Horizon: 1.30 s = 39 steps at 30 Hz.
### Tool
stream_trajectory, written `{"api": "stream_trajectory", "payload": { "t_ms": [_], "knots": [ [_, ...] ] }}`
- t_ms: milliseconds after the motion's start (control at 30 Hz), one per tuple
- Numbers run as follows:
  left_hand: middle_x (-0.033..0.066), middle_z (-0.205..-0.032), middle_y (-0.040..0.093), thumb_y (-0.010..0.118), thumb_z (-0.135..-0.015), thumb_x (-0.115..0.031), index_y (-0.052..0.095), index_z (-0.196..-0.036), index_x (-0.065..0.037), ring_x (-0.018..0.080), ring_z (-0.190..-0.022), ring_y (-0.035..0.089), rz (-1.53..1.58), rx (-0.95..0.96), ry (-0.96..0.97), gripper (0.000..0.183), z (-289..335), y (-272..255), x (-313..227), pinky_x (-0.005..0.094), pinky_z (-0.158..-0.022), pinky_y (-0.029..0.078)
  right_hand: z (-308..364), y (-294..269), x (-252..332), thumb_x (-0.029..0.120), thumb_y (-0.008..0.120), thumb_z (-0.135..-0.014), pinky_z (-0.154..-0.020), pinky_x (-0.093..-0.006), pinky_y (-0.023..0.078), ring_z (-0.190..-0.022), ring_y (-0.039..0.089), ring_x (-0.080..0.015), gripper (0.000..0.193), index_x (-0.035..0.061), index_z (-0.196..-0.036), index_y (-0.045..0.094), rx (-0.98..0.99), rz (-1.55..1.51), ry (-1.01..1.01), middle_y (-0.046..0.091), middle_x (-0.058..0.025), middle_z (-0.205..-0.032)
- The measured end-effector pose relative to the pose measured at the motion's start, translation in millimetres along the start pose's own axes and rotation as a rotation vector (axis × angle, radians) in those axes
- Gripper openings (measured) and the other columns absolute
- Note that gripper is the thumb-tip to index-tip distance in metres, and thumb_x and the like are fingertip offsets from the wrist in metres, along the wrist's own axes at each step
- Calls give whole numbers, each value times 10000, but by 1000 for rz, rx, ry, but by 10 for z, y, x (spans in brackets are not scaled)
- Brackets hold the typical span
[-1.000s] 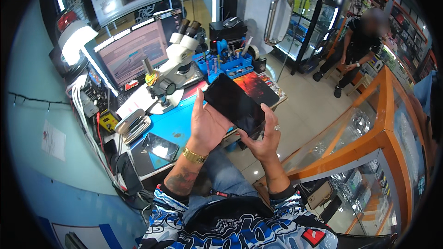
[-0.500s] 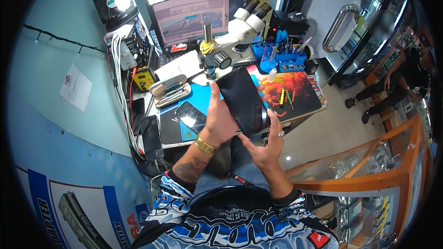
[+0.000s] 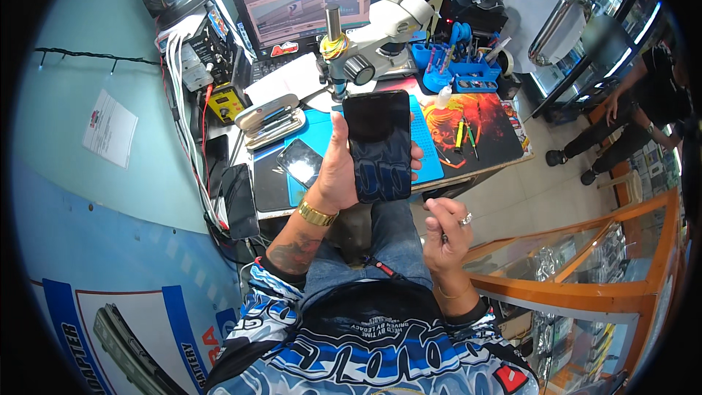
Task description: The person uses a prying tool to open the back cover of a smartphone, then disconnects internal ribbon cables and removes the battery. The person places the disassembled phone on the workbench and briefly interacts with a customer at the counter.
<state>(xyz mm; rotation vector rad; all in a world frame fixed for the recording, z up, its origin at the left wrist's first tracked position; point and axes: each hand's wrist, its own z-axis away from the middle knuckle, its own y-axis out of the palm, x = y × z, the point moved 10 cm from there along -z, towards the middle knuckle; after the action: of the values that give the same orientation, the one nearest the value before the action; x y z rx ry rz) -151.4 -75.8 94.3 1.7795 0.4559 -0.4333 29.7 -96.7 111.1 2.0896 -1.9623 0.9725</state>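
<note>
A black smartphone lies in my left hand, its dark screen facing up and reflecting my shirt. My left thumb runs along its left edge, and fingertips show at its right edge. Below and right of the phone, apart from it, is my right hand. Its fingers are curled in; a small dark spot shows by them, too small to name. Behind the phone, a blue work mat covers part of the bench. Another phone with a bright reflection lies left of my left hand.
A microscope stands behind the phone, before a monitor. An open tool case sits at left, near a dark phone with cables. Screwdrivers and a blue organizer are at right. A glass cabinet borders my right side.
My right hand has left the phone's lower edge and moved down and right, its fingers now curled. The phone, tilted before, is now nearly straight in my left hand. The view has shifted slightly.
</note>
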Motion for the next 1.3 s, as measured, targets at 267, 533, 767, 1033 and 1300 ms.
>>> {"api": "stream_trajectory", "payload": {
  "t_ms": [267, 533, 767, 1033, 1300],
  "knots": [
    [236, -1240, 655, 320, -919, -862, 428, -1500, -47, 325, -1091, 702, 77, -27, -52, 1007, 44, -43, 140, 501, -943, 595, -93, -57, 92, 1, 745, -894, -530, -315, 437, -579, 565, -213, 262, 40, -1152, 719, 18, -1, -29, 607, -79, -730],
    [201, -1205, 665, 270, -951, -837, 439, -1491, -54, 302, -1052, 701, 156, -96, -73, 967, 117, -162, 329, 535, -931, 581, -39, 137, 159, 16, 768, -873, -503, -331, 424, -533, 551, -191, 293, 47, -1160, 719, 253, -89, 10, 551, -53, -652],
    [193, -1165, 665, 269, -948, -843, 443, -1485, -43, 295, -1033, 698, 148, -147, -73, 979, 143, -208, 368, 526, -915, 581, 65, 323, 213, 53, 780, -862, -504, -337, 430, -530, 576, -200, 301, 66, -1157, 724, 370, -114, -18, 580, -39, -647],
    [207, -1169, 674, 298, -920, -868, 429, -1468, 37, 288, -1029, 712, 108, -60, -68, 1066, 166, -112, 321, 487, -917, 594, 42, 267, 180, 45, 787, -852, -498, -334, 424, -530, 576, -187, 305, 68, -1150, 726, 378, -101, -21, 573, -30, -640],
    [218, -1183, 669, 350, -903, -872, 396, -1490, 63, 290, -1047, 709, 101, 7, -47, 1104, 144, -19, 289, 454, -929, 593, 45, 277, 211, 36, 804, -829, -502, -332, 430, -531, 576, -188, 336, 62, -1154, 722, 410, -83, -51, 564, -30, -631]
  ]
}}
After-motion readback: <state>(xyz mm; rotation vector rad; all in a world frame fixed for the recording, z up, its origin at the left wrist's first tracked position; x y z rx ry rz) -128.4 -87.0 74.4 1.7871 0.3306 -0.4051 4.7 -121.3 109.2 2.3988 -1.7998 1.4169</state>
